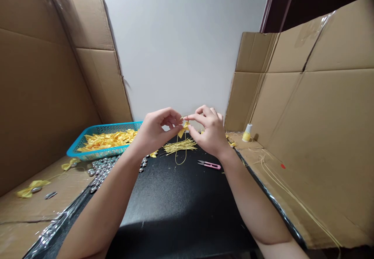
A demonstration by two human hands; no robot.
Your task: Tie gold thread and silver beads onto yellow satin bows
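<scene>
Pinching the bow point(181, 132) together, left hand point(156, 129) and right hand point(209, 130) seem to fasten it, which next probably needs steady pressure.

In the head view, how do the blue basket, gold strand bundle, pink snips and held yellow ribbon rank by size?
1. Blue basket, though partly hidden
2. Gold strand bundle
3. Pink snips and yellow ribbon: unsure, since the ribbon is partly hidden

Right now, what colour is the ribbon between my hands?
The ribbon is yellow, seen best in the head view.
</scene>
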